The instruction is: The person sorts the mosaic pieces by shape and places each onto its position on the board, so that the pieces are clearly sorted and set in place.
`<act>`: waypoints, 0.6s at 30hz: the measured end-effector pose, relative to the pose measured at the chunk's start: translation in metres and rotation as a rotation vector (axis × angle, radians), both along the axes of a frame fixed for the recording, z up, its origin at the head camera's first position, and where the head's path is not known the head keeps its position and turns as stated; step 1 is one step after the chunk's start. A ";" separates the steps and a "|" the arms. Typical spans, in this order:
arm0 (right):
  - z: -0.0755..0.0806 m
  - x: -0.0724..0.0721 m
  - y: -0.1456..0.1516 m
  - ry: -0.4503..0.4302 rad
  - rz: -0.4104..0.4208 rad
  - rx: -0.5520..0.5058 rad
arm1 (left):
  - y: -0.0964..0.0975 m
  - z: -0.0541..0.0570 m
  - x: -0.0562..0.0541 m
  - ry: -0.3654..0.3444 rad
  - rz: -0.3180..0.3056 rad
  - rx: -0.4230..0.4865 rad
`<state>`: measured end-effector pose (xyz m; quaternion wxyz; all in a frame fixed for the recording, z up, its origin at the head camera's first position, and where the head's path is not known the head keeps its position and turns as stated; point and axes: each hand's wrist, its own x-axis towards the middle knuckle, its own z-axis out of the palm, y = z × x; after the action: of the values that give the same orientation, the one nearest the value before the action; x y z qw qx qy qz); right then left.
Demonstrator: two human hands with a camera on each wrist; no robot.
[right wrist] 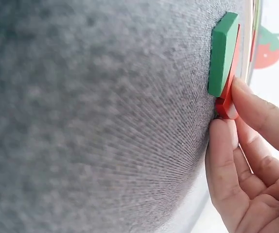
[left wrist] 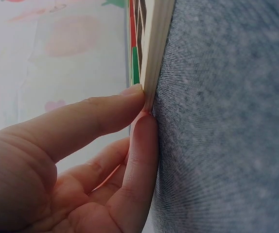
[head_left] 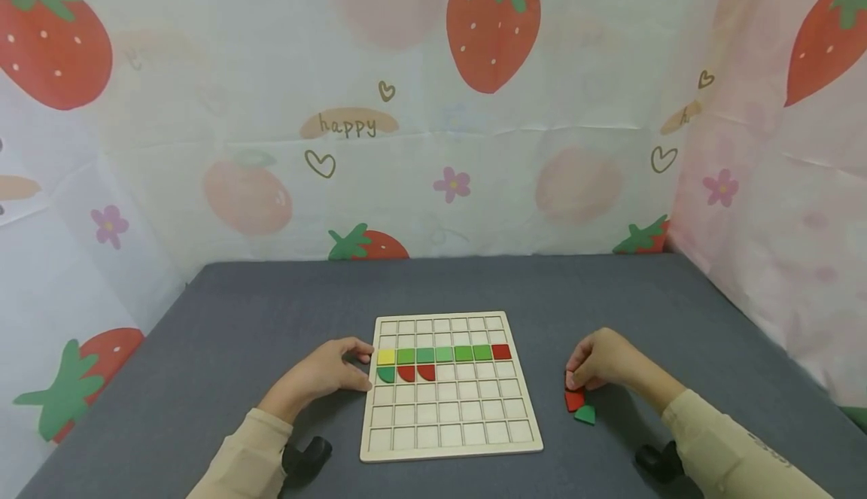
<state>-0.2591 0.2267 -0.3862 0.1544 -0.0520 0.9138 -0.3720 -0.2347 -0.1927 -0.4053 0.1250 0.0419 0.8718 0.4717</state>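
Observation:
A pale wooden grid board (head_left: 450, 457) lies on the table. One row holds a yellow square tile (head_left: 385, 357), several green square tiles (head_left: 463, 353) and a red one (head_left: 501, 351). Below it sit a green rounded piece (head_left: 385, 374) and two red rounded pieces (head_left: 406, 372). My left hand (head_left: 330, 367) touches the board's left edge, thumb and index finger apart along it. Right of the board, my right hand (head_left: 604, 361) pinches a red piece (right wrist: 228, 109) at the table surface. Another red piece (head_left: 574, 401) and a green rounded piece (head_left: 585, 414) lie beside its fingertips.
Dark grey cloth (head_left: 284, 296) covers the table. Strawberry-print curtains (head_left: 420, 205) close off the back and sides. Black straps (head_left: 308, 460) show at both wrists, below the beige sleeves.

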 end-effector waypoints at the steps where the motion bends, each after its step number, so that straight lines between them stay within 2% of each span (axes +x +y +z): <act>1: 0.001 0.000 0.000 -0.001 0.004 0.003 | 0.000 0.000 0.000 0.002 -0.002 0.000; 9: 0.005 -0.003 0.001 -0.016 0.031 0.013 | -0.001 -0.001 0.000 0.005 0.007 -0.009; 18: 0.007 -0.003 0.003 -0.005 0.030 -0.039 | -0.001 -0.001 0.000 -0.008 -0.005 0.005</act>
<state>-0.2621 0.2293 -0.3791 0.1611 -0.0676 0.9052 -0.3875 -0.2351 -0.1938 -0.4062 0.1296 0.0425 0.8700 0.4738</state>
